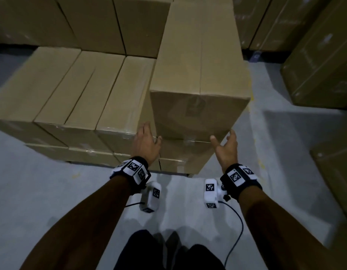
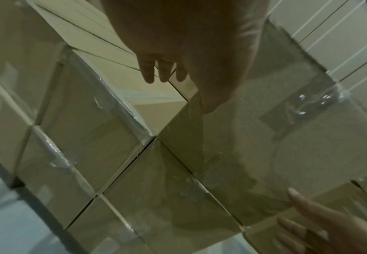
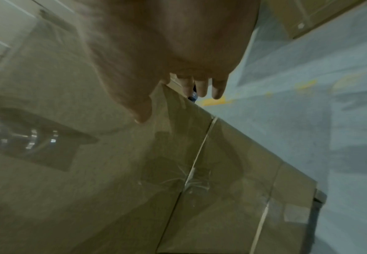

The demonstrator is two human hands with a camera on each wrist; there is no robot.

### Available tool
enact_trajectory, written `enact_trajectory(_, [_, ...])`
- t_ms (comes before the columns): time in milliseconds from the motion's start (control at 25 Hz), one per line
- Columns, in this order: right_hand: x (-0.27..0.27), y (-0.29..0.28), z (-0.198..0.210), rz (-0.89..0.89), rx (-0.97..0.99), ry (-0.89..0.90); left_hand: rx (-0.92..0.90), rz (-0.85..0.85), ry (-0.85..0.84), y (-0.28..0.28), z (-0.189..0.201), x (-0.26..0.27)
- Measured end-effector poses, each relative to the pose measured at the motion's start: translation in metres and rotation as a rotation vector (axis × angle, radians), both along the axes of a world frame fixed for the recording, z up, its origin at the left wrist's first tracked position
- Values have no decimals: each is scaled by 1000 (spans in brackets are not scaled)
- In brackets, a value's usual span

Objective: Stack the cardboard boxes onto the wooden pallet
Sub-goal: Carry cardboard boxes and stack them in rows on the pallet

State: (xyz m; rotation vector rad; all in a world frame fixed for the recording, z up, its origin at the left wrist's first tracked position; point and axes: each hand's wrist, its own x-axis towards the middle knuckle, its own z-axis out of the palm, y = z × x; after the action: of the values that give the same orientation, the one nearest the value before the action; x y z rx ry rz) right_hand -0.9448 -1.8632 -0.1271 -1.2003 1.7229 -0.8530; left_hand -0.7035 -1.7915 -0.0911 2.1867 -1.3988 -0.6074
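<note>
Both bare forearms reach forward, each wrist strapped in a black band with white markers. The left hand is palm down, fingers straight and slightly spread. The right hand is turned palm inward, fingers extended and thumb spread apart. Neither hand grips anything; both are relaxed, level with each other.

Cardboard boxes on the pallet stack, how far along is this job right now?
Done: two full layers of stacked boxes sit in front of the person, and one top box stands higher at the right end. In hand: nothing; the left hand and right hand are open at that box's lower corners. Left: the rest of that upper layer, where three lower box tops still lie bare.
</note>
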Motion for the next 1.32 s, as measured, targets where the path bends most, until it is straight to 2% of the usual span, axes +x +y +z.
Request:
enact_trajectory(200, [6,-22,-82,-84,-331,-168,-130,8,-127,-27,-83,1])
enact_trajectory(400, [16,-41,-136,-168,-575,-261,-499,47,-157,-56,-153,0])
enact_trajectory(520, [24,-51,-158,-204,-728,-297,-724,79,-237,-62,-173,-4])
enact_trajectory(600, [29,-58,-173,-228,-816,-294,-782,90,-294,-68,-187,0])
enact_trajectory(800, [31,-63,-178,-279,-878,-303,-784,92,-357,-75,-192,6])
enact_trajectory(1000, [31,-58,-177,-239,-931,-337,-800,95,-333,-76,-193,7])
enact_trajectory(1320, [27,-63,-183,-215,-956,-285,-816,101,-380,-83,-199,11])
